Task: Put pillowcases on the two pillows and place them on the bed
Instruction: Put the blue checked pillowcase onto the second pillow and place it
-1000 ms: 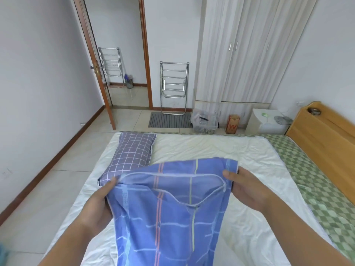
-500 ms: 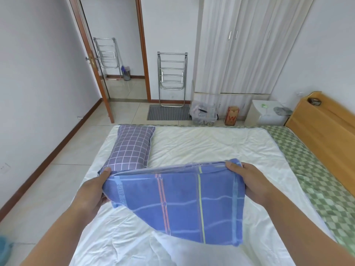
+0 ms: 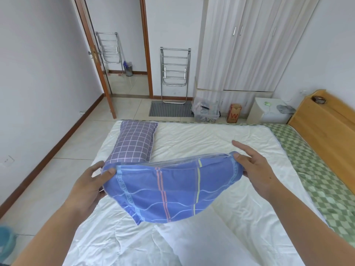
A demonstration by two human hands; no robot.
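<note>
Step in hand, as judged: opening the blue pillowcase (image 3: 169, 191) to receive the bare white pillow (image 3: 201, 240) that lies on the bed (image 3: 201, 139) directly below it, at the near edge of the view.

Left hand (image 3: 86, 187): thumb on top and fingers (image 3: 96, 169) beneath, pinching the left corner of the pillowcase's open edge. Right hand (image 3: 257, 173): thumb and lower fingers pinch the right corner; the index finger stands out straight, clear of the cloth. The pillowcase hangs between the two hands, above the white sheet, its closed end drooping toward the bare pillow. The mouth faces away from the person and appears nearly flat; the layers are barely parted.

One pillow, in a purple checked case (image 3: 134, 144), lies near the far left corner of the bed, just beyond the left hand. That half of the task appears done.

Recommendations for the step:
- Separate the two layers at the mouth before lowering; each hand should hold one layer only, or the pillow will not enter.
- Turn the mouth toward the bare pillow's nearest short end; at present it points the wrong way.
- Seat the pillow's corners into the closed corners of the case, then draw the cloth back evenly on both sides.

Risk: the soft cloth may bunch or twist if one side is pulled ahead of the other.
</note>
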